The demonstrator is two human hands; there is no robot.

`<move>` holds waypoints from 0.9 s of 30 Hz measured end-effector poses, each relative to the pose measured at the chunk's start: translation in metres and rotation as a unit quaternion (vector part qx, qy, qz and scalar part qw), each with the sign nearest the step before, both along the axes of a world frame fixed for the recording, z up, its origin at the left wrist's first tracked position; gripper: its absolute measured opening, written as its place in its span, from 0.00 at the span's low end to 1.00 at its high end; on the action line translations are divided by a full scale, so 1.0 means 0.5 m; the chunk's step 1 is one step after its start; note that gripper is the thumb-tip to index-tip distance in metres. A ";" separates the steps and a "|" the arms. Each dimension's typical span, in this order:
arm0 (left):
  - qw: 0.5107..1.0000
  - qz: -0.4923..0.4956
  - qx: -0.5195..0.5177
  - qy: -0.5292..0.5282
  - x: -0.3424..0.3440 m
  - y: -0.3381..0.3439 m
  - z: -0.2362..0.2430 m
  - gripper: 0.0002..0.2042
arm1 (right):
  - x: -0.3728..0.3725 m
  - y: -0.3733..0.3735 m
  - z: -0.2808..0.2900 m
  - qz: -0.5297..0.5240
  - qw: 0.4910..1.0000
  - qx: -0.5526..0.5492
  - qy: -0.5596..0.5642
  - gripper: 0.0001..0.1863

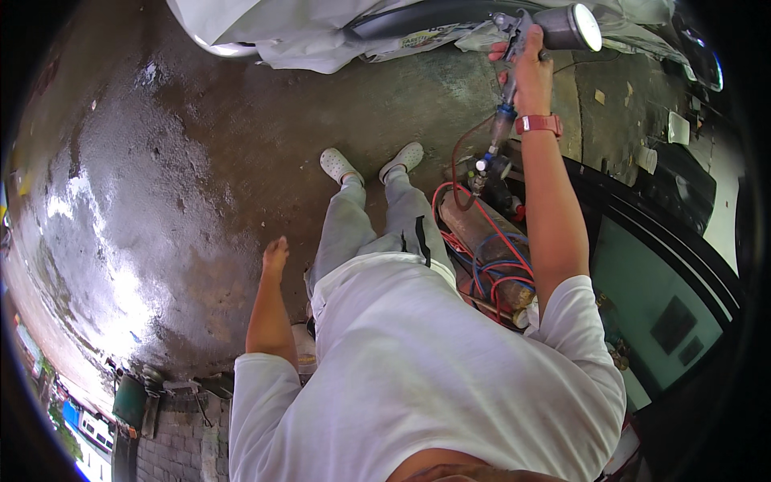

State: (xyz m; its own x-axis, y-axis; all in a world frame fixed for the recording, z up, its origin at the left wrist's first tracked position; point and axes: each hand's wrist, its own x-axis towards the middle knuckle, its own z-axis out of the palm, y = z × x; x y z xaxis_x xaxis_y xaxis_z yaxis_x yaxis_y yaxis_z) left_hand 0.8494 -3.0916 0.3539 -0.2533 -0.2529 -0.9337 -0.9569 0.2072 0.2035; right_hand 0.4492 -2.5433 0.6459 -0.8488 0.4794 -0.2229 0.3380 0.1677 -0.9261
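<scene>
Creased white shirt (458,345) drapes; right fingers (499,56) grasp a metal, drum-cupped spray gun (554,29), left fingers (281,244) loose.

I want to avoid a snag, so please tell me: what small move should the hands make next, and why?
Perhaps the empty left hand should steady the thin brown hose: it hangs in a loop below the spray gun in the right hand, close to the tangled red and blue hoses, where it might catch.
</scene>
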 end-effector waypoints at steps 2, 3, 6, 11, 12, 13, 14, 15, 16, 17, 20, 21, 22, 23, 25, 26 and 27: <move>0.999 -0.039 -0.029 -0.007 0.062 -0.015 -0.021 0.26 | -0.019 0.041 0.014 -0.008 1.000 0.014 -0.003 0.34; 0.998 -0.053 -0.029 -0.010 0.051 -0.005 0.002 0.26 | -0.022 0.069 0.019 -0.019 1.000 0.023 -0.002 0.34; 1.000 -0.006 0.004 0.017 0.048 0.019 0.008 0.26 | -0.041 0.129 0.017 -0.049 0.998 0.046 0.006 0.35; 0.993 -0.003 0.045 0.106 -0.069 0.147 0.059 0.27 | -0.038 0.172 -0.008 -0.086 0.989 0.122 0.015 0.34; 0.990 -0.024 0.058 0.125 -0.095 0.168 0.066 0.27 | -0.031 0.162 -0.013 -0.073 0.990 0.120 0.015 0.34; 0.986 -0.044 0.069 0.145 -0.117 0.185 0.068 0.27 | -0.018 0.140 -0.018 -0.059 0.991 0.117 0.015 0.33; 0.983 -0.059 0.072 0.156 -0.138 0.201 0.070 0.27 | -0.006 0.116 -0.024 -0.046 0.992 0.115 0.016 0.33; 0.980 -0.075 0.077 0.167 -0.158 0.215 0.071 0.26 | 0.006 0.094 -0.030 -0.021 0.994 0.111 -0.005 0.32; 0.976 -0.091 0.080 0.179 -0.174 0.225 0.072 0.26 | 0.018 0.071 -0.040 0.004 0.994 0.106 -0.025 0.32; 0.975 -0.097 0.074 0.183 -0.186 0.232 0.075 0.26 | 0.030 0.045 -0.051 0.029 0.993 0.102 -0.046 0.32; 0.974 -0.103 0.062 0.191 -0.206 0.240 0.086 0.25 | 0.064 -0.051 -0.094 0.073 0.995 0.061 -0.015 0.30; 0.975 -0.099 0.062 0.191 -0.209 0.237 0.091 0.24 | 0.075 -0.088 -0.106 0.081 0.995 0.054 -0.008 0.31; 0.975 -0.094 0.061 0.191 -0.205 0.231 0.090 0.24 | 0.081 -0.119 -0.120 0.088 0.995 0.047 -0.001 0.31; 0.977 -0.086 0.061 0.183 -0.199 0.223 0.089 0.24 | 0.085 -0.146 -0.137 0.101 0.992 0.070 -0.002 0.31; 0.982 -0.064 0.059 0.167 -0.164 0.198 0.074 0.24 | 0.090 -0.198 -0.167 0.132 0.985 0.115 -0.005 0.31; 0.985 -0.053 0.049 0.154 -0.148 0.192 0.073 0.24 | 0.090 -0.221 -0.179 0.139 0.982 0.128 -0.008 0.31; 0.989 -0.044 0.039 0.139 -0.135 0.186 0.076 0.24 | 0.090 -0.242 -0.191 0.144 0.979 0.141 -0.011 0.30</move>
